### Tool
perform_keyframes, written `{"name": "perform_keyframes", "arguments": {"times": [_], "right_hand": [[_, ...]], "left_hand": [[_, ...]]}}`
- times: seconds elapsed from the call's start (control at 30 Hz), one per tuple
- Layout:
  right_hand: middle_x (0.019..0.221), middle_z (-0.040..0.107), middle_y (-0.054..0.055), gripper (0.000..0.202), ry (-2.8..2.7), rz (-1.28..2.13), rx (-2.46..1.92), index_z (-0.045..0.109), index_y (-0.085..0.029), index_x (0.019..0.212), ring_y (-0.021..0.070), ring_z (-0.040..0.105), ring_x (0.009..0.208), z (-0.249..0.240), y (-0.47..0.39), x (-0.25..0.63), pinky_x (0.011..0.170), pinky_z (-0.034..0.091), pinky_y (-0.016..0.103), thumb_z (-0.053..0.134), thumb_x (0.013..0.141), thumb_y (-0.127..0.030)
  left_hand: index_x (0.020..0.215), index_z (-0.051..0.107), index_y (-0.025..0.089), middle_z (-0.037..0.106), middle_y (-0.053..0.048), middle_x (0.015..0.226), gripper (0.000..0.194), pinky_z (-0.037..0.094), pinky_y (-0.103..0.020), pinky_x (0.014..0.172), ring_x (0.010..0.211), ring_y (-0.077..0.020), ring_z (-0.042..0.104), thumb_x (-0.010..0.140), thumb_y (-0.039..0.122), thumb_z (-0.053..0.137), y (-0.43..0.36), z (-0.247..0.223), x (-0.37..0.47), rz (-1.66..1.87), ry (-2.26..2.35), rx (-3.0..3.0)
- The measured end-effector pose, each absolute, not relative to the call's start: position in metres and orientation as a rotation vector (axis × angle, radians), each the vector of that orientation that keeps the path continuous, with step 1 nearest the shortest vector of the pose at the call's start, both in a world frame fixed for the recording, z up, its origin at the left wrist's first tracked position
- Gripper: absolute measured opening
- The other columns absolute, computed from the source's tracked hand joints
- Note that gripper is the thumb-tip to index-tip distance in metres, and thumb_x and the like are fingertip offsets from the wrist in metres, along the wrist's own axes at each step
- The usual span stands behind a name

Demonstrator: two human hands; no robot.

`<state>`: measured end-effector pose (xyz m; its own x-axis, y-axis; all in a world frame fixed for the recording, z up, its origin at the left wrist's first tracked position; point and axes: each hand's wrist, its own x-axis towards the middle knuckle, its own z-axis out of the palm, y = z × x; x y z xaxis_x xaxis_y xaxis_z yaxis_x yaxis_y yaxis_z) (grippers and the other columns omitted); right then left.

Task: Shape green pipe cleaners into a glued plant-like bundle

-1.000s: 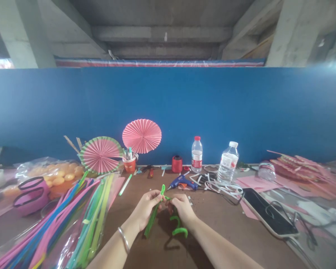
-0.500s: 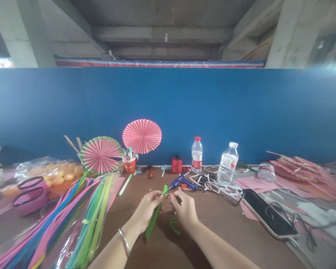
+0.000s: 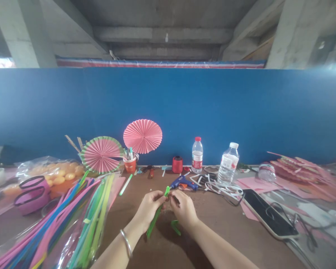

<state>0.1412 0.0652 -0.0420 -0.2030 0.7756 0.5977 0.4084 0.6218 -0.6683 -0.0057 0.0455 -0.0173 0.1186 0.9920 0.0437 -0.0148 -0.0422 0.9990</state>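
Between thumb and fingers, my left hand (image 3: 151,207) pinches a bundle of green pipe cleaners (image 3: 154,223), whose long ends hang down toward me and whose looped tip sticks up above the fingertips. My right hand (image 3: 183,209) is closed at that tip, its fingertips against the green loop. A curled green end (image 3: 175,227) shows below my right hand; whether it joins the bundle is hidden by the fingers. A blue glue gun (image 3: 182,182) lies just beyond both hands.
Bags of coloured pipe cleaners (image 3: 56,224) cover the left side. Paper fans (image 3: 143,136), a cup of pens (image 3: 129,164), a red container (image 3: 177,164) and two bottles (image 3: 197,157) stand along the blue partition (image 3: 168,104). White cables (image 3: 222,188) and a phone (image 3: 268,213) lie to the right.
My right hand has moved in closer to my left, its fingertips now meeting at the green loop. The loop looks smaller and bent over. The other things stay put.
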Motion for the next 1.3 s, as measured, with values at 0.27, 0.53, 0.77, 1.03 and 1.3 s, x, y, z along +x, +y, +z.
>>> {"name": "perform_keyframes", "arguments": {"times": [0.27, 0.53, 0.77, 1.03, 1.3], "right_hand": [[0.076, 0.067, 0.002, 0.019, -1.823, 0.687, -0.966, 0.068, -0.019, 0.076, 0.0144, 0.058, 0.069, -0.038, 0.072, 0.144, 0.063, 0.040, 0.021, 0.050, 0.072, -0.013], [0.064, 0.061, -0.001, 0.014, -1.755, 0.921, -0.998, 0.062, -0.015, 0.070, 0.0117, 0.053, 0.057, -0.040, 0.076, 0.143, 0.052, 0.038, 0.019, 0.048, 0.070, -0.015], [0.048, 0.044, -0.007, 0.010, -1.689, 1.112, -1.062, 0.054, -0.016, 0.062, 0.0074, 0.038, 0.045, -0.041, 0.080, 0.142, 0.044, 0.029, 0.016, 0.046, 0.062, -0.010], [0.038, 0.033, -0.010, 0.010, -1.584, 1.282, -1.102, 0.054, -0.016, 0.062, 0.0056, 0.028, 0.034, -0.045, 0.087, 0.142, 0.038, 0.024, 0.017, 0.045, 0.064, -0.014], [0.063, 0.059, -0.001, 0.006, -1.517, 1.167, -1.114, 0.062, -0.018, 0.056, 0.0133, 0.051, 0.065, -0.046, 0.082, 0.144, 0.058, 0.036, 0.020, 0.059, 0.058, -0.013]], "left_hand": [[0.073, 0.065, 0.013, 0.055, 0.001, 0.055, 0.022, 0.035, -0.022, 0.055, 0.055, -0.0131, 0.049, 0.072, 0.034, 0.057, 0.047, -0.012, -0.007, 1.123, 1.196, 1.497], [0.059, 0.064, 0.016, 0.059, -0.001, 0.054, 0.022, 0.033, -0.024, 0.055, 0.055, -0.0164, 0.051, 0.072, 0.032, 0.055, 0.046, -0.013, -0.010, 1.072, 1.332, 1.793], [0.061, 0.062, 0.019, 0.060, -0.002, 0.064, 0.016, 0.034, -0.024, 0.062, 0.064, -0.0174, 0.053, 0.074, 0.017, 0.052, 0.038, -0.007, -0.005, 1.078, 1.341, 2.057], [0.070, 0.061, 0.020, 0.063, -0.002, 0.070, 0.016, 0.036, -0.023, 0.062, 0.066, -0.0159, 0.056, 0.078, 0.016, 0.047, 0.042, -0.011, -0.007, 1.012, 1.477, 2.208], [0.070, 0.055, 0.020, 0.060, -0.001, 0.061, 0.014, 0.031, -0.023, 0.055, 0.058, -0.0158, 0.055, 0.081, 0.019, 0.046, 0.049, -0.025, -0.019, 1.040, 1.745, 2.265]]}}
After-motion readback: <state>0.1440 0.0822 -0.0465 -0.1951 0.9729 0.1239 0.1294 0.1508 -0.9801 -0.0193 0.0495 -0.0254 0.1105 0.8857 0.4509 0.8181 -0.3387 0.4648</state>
